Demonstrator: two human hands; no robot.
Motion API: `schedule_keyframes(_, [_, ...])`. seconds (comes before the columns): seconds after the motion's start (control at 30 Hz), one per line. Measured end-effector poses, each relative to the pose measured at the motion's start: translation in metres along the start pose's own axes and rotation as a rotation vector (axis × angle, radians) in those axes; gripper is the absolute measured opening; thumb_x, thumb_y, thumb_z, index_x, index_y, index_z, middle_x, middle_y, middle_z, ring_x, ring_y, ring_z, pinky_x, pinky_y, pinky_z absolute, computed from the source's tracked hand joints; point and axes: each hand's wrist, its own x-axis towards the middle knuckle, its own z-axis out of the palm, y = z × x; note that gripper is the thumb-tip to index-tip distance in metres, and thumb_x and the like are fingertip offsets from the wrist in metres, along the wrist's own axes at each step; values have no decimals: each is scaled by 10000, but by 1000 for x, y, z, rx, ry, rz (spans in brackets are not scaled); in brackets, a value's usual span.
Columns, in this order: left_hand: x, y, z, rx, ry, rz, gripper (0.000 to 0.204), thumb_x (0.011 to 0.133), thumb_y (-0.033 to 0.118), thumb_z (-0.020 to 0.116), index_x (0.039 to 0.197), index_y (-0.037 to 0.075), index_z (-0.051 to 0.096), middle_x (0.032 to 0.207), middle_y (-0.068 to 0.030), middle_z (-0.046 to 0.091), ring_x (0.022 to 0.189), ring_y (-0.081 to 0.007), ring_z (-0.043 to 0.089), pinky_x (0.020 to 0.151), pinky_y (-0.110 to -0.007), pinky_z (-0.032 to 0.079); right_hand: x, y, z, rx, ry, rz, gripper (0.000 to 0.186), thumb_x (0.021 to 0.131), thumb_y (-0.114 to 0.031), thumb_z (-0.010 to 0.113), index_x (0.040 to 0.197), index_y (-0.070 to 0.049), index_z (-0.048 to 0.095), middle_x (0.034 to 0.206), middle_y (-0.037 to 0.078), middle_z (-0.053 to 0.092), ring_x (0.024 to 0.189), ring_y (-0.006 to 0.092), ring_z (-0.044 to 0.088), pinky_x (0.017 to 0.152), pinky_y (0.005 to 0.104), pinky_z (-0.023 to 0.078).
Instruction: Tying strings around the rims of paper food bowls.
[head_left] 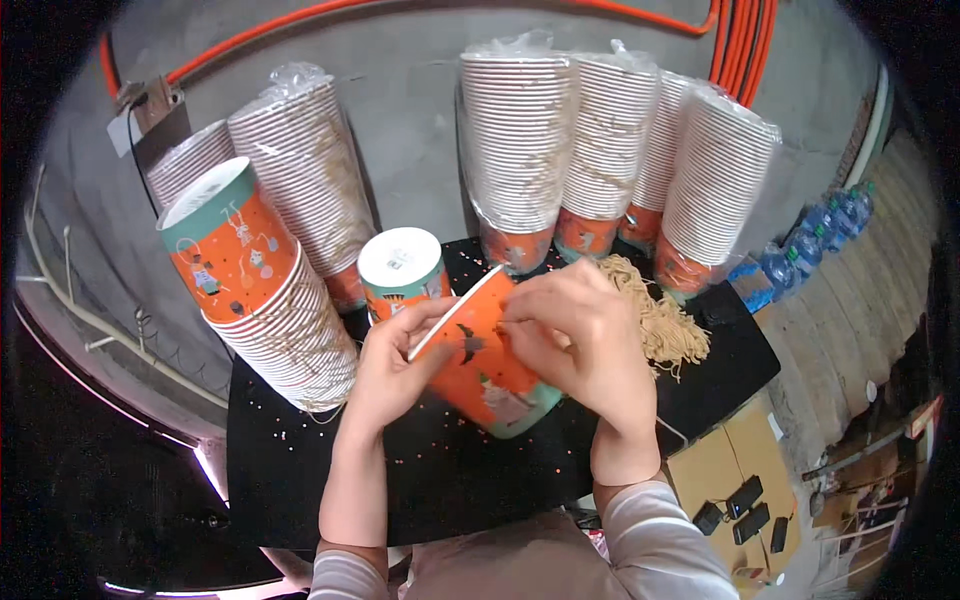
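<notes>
My left hand [393, 362] grips the white rim of an orange paper bucket [478, 345], thumb on the outside. The bucket is tilted over the black table, its green base toward the lower right, and bears a dark bat shape and other printed figures. At its right side is my right hand [575, 335], fingers bent together against the wall; whatever they pinch is hidden and slightly blurred. Just behind stands another bucket [401, 262], upside down. A leaning stack of nested buckets [265, 300], with tan cords along its rims, is left of my left hand.
Tall plastic-wrapped bucket stacks [515, 140] line the grey wall, more of them [300, 165] at the left. A pile of tan cords [660, 320] lies on the black table [420, 490], among small scattered bits. Water bottles [805, 250] and a cardboard sheet [715, 470] are at the right.
</notes>
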Motion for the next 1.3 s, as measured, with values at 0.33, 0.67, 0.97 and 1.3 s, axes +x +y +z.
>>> schedule_keyframes(0.33, [-17, 19, 26, 90, 166, 178, 442, 911, -67, 652, 1344, -47, 572, 1168, -150, 726, 1094, -174, 690, 948, -305, 539, -1, -11, 19, 4, 23, 12, 138, 783, -49, 768, 908, -54, 710, 880, 71, 711, 759, 253, 704, 668, 350, 551])
schedule_keyframes(0.67, [-16, 20, 35, 441, 223, 363, 421, 903, -30, 689, 1316, 0, 616, 944, -142, 735, 786, -175, 716, 688, -297, 541, -4, -11, 19, -106, 0, -29, 117, 810, -115, 740, 888, -80, 661, 859, 70, 670, 747, 289, 696, 640, 403, 543])
schedule_keyframes(0.97, [-17, 16, 35, 417, 228, 337, 419, 913, -10, 695, 1324, 29, 629, 807, -98, 707, 716, -122, 669, 628, -273, 508, -4, -10, 18, -115, -17, -22, 125, 791, -45, 754, 907, -43, 707, 883, 77, 719, 701, 262, 699, 621, 352, 551])
schedule_keyframes(1.3, [-22, 19, 27, 193, 100, 147, 424, 970, 19, 642, 1392, 30, 608, 971, -82, 738, 847, -113, 671, 789, -286, 542, -7, -6, 22, -158, 3, -58, 96, 822, -106, 730, 881, -69, 664, 833, 73, 667, 726, 285, 686, 632, 404, 532])
